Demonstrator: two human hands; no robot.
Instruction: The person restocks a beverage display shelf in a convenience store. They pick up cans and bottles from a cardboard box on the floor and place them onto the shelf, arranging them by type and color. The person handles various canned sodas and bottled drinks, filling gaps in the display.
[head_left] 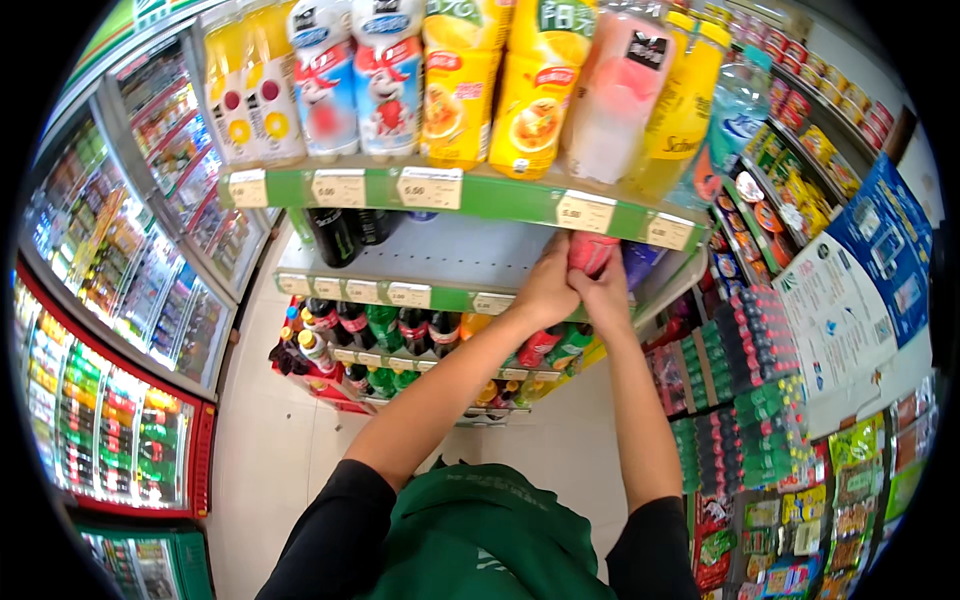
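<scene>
Both arms reach forward to the right part of the second shelf (440,250). My left hand (548,282) is closed at the left side of a red can (592,252), and my right hand (606,297) grips it from the front right. The can's upper part lies under the edge of the green-fronted top shelf (500,200). Beside it to the right, a purple-blue package (640,262) is partly hidden. At the left of the same shelf stand dark cans (335,236).
Juice and milk-drink bottles (455,85) line the top shelf above my hands. Soda bottles (412,328) fill the lower shelves. Glass-door coolers (110,400) stand at the left. At the right are stacked bottle packs (745,350), hanging snack bags (800,505) and a blue-white poster (870,270).
</scene>
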